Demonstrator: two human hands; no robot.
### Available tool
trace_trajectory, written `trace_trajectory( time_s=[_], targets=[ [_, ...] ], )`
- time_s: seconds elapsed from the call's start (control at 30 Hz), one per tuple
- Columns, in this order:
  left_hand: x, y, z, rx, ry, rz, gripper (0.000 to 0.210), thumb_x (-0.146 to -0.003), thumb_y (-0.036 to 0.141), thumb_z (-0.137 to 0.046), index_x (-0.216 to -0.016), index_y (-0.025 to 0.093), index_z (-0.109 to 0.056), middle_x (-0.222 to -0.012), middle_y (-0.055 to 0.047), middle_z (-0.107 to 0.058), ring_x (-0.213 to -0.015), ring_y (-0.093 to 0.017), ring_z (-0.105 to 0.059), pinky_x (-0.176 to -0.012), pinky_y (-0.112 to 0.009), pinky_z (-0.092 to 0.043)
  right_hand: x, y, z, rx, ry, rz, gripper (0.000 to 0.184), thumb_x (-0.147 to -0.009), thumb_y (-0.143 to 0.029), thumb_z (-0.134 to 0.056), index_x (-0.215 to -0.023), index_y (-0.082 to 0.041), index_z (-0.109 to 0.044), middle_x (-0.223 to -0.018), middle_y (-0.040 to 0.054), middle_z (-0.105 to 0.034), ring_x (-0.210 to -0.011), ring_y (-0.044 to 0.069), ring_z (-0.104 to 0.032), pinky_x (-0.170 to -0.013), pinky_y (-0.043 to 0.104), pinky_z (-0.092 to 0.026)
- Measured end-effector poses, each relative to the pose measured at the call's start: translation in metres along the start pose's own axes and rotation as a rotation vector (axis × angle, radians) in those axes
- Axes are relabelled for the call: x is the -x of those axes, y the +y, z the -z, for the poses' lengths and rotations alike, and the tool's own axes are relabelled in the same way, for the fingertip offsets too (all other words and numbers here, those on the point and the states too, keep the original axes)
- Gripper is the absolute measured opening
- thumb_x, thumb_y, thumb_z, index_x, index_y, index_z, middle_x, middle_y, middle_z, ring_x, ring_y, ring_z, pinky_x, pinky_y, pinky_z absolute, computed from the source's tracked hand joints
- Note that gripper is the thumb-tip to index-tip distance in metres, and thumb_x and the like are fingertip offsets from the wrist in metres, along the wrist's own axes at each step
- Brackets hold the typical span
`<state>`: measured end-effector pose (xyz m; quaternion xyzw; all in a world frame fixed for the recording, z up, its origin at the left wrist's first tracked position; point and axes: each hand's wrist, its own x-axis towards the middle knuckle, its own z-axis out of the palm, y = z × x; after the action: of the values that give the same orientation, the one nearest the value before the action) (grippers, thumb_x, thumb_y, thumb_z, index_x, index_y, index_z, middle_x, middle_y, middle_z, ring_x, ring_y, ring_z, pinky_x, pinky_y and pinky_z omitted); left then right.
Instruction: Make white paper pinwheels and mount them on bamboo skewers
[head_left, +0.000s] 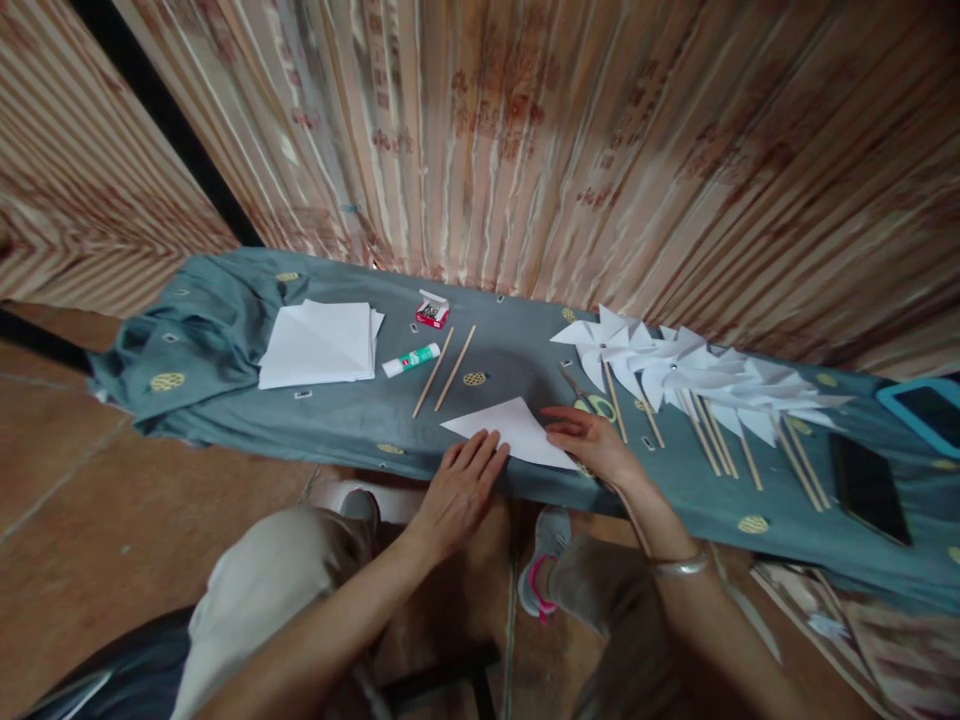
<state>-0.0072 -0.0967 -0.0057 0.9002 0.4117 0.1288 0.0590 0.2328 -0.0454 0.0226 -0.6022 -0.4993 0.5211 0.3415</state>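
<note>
A white sheet of paper (pixel 517 430), folded into a triangle, lies at the front edge of the cloth-covered table. My left hand (pixel 461 490) rests on its lower left edge with the fingers stretched out flat. At its right side, my right hand (pixel 592 445) touches the paper with fingers extended and slightly bent; the thumb is hard to make out. Just beyond that hand lie scissors (pixel 596 404) with light green handles, partly hidden. Two thin wooden sticks (pixel 444 370) lie behind the paper.
Left of the sticks are a glue stick (pixel 411 360), a small open red box (pixel 433 310) and a stack of white paper (pixel 319 345). Several white paper pinwheels (pixel 675 368) on sticks overlap at the right. Beyond them are a dark phone (pixel 870 490) and a blue-framed object (pixel 926 410).
</note>
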Motion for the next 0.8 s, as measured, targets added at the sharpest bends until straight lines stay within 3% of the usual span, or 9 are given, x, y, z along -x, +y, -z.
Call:
trace_trajectory(
  time_s=[0.1,0.3,0.43,0.57,0.8],
  targets=[
    [-0.009,0.002,-0.005,0.035,0.007,-0.025,0.061,-0.084,0.012,-0.055,-0.141,0.011,-0.037,-0.151,-0.018,-0.039,-0.143,-0.031,-0.029,-0.112,-0.049,-0.033,0.006,-0.004,0.005,-0.057,-0.102,0.017,0.037,-0.066,-0.034,-0.073,-0.101,-0.021,-0.073,-0.089,0.0036,-0.073,-0.066,0.014,-0.062,-0.056,0.024,-0.047],
    [-0.021,-0.004,-0.007,0.094,0.031,-0.118,0.054,-0.084,0.012,-0.058,-0.136,0.011,-0.042,-0.146,-0.019,-0.044,-0.142,-0.032,-0.030,-0.113,-0.051,-0.034,0.010,-0.001,0.009,0.000,-0.249,0.061,0.035,-0.069,-0.034,-0.072,-0.101,-0.022,-0.074,-0.097,0.0056,-0.073,-0.087,0.020,-0.066,-0.082,0.034,-0.052],
    [-0.021,-0.007,-0.008,0.108,0.029,-0.140,0.053,-0.085,0.011,-0.058,-0.136,0.014,-0.043,-0.147,-0.018,-0.044,-0.143,-0.030,-0.029,-0.113,-0.051,-0.034,0.009,0.001,0.005,0.188,-0.140,0.192,0.025,-0.070,-0.031,-0.071,-0.094,-0.025,-0.076,-0.120,0.0075,-0.066,-0.107,0.026,-0.063,-0.098,0.043,-0.046],
    [-0.015,-0.006,-0.007,0.070,0.007,-0.150,0.055,-0.086,0.008,-0.052,-0.140,0.016,-0.041,-0.149,-0.016,-0.042,-0.144,-0.029,-0.028,-0.114,-0.052,-0.030,0.006,-0.005,-0.002,0.330,-0.022,0.358,0.011,-0.072,-0.031,-0.072,-0.082,-0.030,-0.077,-0.140,0.0026,-0.053,-0.131,0.029,-0.046,-0.112,0.046,-0.032],
    [-0.003,-0.006,-0.005,0.028,-0.013,-0.083,0.052,-0.090,0.017,-0.051,-0.141,0.015,-0.040,-0.150,-0.016,-0.041,-0.144,-0.031,-0.028,-0.113,-0.056,-0.027,-0.009,-0.016,-0.020,0.292,-0.079,0.372,0.011,-0.079,-0.031,-0.065,-0.075,-0.023,-0.072,-0.114,0.0074,-0.070,-0.112,0.024,-0.062,-0.103,0.043,-0.041]
  ],
)
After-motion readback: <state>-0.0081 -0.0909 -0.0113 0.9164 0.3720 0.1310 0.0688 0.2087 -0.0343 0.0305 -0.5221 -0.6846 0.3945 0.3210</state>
